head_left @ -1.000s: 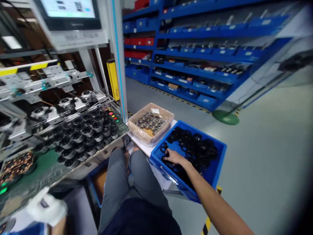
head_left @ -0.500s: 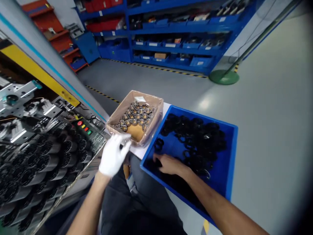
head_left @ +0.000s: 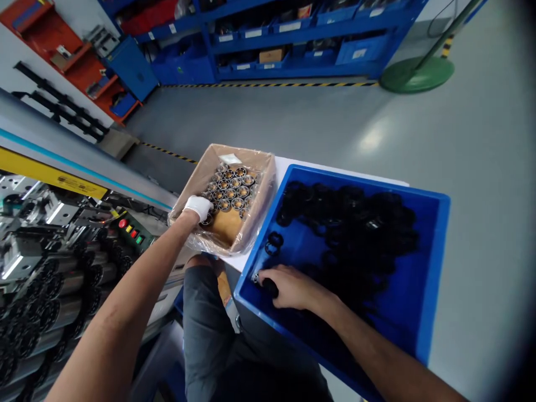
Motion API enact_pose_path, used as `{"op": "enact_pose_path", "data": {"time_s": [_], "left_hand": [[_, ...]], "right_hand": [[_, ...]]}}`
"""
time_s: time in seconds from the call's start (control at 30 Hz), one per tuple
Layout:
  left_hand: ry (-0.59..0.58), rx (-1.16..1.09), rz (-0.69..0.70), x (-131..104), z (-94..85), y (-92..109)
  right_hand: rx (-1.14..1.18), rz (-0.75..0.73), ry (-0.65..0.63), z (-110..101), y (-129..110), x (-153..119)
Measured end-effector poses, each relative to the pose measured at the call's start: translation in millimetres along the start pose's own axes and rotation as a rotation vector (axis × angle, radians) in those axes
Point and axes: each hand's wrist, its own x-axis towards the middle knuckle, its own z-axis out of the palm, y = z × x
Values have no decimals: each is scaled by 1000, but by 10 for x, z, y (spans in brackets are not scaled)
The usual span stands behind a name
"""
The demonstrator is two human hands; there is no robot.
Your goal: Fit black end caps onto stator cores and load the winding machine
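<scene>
My left hand (head_left: 199, 207), in a white glove, reaches into a plastic-lined cardboard box (head_left: 255, 237). Its fingers are curled closed at the left side of the rows of metal rings (head_left: 230, 194); the glove partly hides the ring at its fingertips. Bare, my right hand (head_left: 288, 287) is inside the near left corner of a blue bin (head_left: 438, 268), closed on a black ring-shaped part (head_left: 270, 287). A small shiny piece (head_left: 255, 277) shows beside its fingertips. Just beyond that hand lie a couple of loose black rings (head_left: 273, 244). Many more black parts (head_left: 352, 223) are heaped across the bin.
To the left, stacked metal cylinders (head_left: 54, 312) stand before a machine with a button panel (head_left: 132, 230). A grey post (head_left: 75, 145) slants past the box. Blue shelving (head_left: 293, 42) and a green round stand base (head_left: 416, 74) are farther back.
My left hand has moved forward from the box's near edge down onto the metal rings. My right hand stays in the bin's near left corner. The view has tilted down.
</scene>
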Motion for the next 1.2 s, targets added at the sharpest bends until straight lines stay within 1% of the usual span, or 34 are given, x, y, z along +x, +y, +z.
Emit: {"op": "enact_pose_path", "data": {"time_s": [0.07,0.13,0.2,0.27,0.33,0.4,0.47,0.53,0.6,0.63,0.67,0.7,0.73,0.77,0.83,0.9,0.97,1.0,1.03,1.1,1.2], "left_hand": [[-31,9,11,31,5,3],[-28,-15,18,14,-33,3],[14,-73,26,-71,-116,-29],[99,-163,41,-230,-234,-113],[233,-282,61,-461,-354,-235],[401,-438,71,-765,-433,-344],[554,-627,83,-1143,-426,-376],[648,-825,118,-1589,-310,-296],[643,-1192,204,-2070,-83,-115],[571,-1557,281,-2305,67,0],[475,-1914,334,-2526,239,124],[384,-2208,351,-2725,428,252],[305,-2440,345,-2897,633,382],[262,-2581,316,-3040,849,512],[263,-2698,247,-3244,1300,769],[301,-2716,181,-3371,1736,1009],[308,-2738,118,-3465,2108,1205],[302,-2753,95,-3508,2257,1279],[295,-2772,80,-3547,2379,1334],[287,-2821,70,-3612,2543,1390],[264,-2888,87,-3645,2642,1386]], "right_hand": [[53,-45,-23,-41,-1,-16],[98,-89,-69,-86,6,-32],[143,-120,-129,-135,17,-43],[197,-132,-189,-183,22,-45],[257,-132,-222,-216,19,-34],[311,-126,-216,-228,15,-9],[351,-113,-185,-219,22,25],[382,-92,-147,-201,45,60],[415,-72,-84,-191,77,90],[432,-65,-37,-193,93,102],[447,-62,17,-200,107,111],[461,-63,78,-211,119,116],[472,-67,141,-224,127,116],[481,-73,204,-236,131,110],[496,-77,329,-241,120,74],[514,-71,452,-204,78,4],[540,-64,568,-115,4,-98],[558,-64,621,-53,-42,-156],[578,-65,669,18,-91,-216],[622,-73,761,180,-193,-332],[669,-103,872,457,-375,-485]]}}
